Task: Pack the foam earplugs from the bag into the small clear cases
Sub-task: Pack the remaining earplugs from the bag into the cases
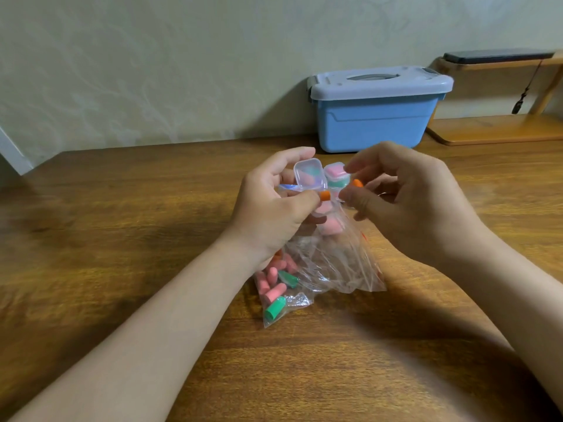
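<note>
Over the mouth of the bag (332,263), mid-table, an orange earplug (325,195) is pinched at the thumb tip of the left hand (274,205), which also grips the open case (308,175). The right hand (405,202) pinches a second orange earplug (358,183). The likely slip is springy foam popping out of a light pinch, or bulging so the lid won't close. A dropped plug could roll away across the table (122,239). The plugs look like short, soft cylinders in pink, green and orange, and many remain in the bag. Just beyond stands a filled case (336,176), and farther off a blue box (374,117).
</note>
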Demonstrator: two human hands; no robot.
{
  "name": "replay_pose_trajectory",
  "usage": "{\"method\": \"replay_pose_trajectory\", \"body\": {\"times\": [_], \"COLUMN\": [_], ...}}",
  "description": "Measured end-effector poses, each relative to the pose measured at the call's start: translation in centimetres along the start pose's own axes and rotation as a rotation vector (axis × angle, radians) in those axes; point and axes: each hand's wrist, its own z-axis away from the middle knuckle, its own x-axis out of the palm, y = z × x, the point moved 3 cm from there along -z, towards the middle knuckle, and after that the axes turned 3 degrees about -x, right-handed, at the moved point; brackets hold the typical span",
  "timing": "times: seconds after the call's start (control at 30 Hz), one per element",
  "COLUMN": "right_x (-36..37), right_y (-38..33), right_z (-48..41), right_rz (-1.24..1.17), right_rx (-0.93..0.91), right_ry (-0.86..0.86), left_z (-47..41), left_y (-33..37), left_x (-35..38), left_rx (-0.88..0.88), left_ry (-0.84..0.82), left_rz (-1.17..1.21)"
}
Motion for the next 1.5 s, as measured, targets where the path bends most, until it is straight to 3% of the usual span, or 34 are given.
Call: {"method": "replay_pose_trajectory", "body": {"times": [0.33,0.57,0.9,1.33,1.5], "right_x": [0.4,0.4,0.3,0.4,0.5], "right_y": [-0.5,-0.6,-1.0,-0.8,-0.8], "right_z": [0.4,0.4,0.6,0.6,0.7], "right_rz": [0.035,0.031,0.173,0.186,0.172], "right_rx": [-0.149,-0.138,-0.249,-0.239,-0.258], "right_ry": [-0.078,-0.064,-0.132,-0.075,-0.131], "left_z": [0.2,0.1,0.2,0.5,0.4], "left_y": [0.0,0.0,0.1,0.1,0.2], "left_x": [0.4,0.5,0.4,0.5,0.3], "left_rx": [-0.099,-0.137,-0.174,-0.206,-0.213], "left_ry": [-0.083,-0.111,-0.119,-0.159,-0.136], "left_rz": [0.067,0.11,0.13,0.119,0.143]}}
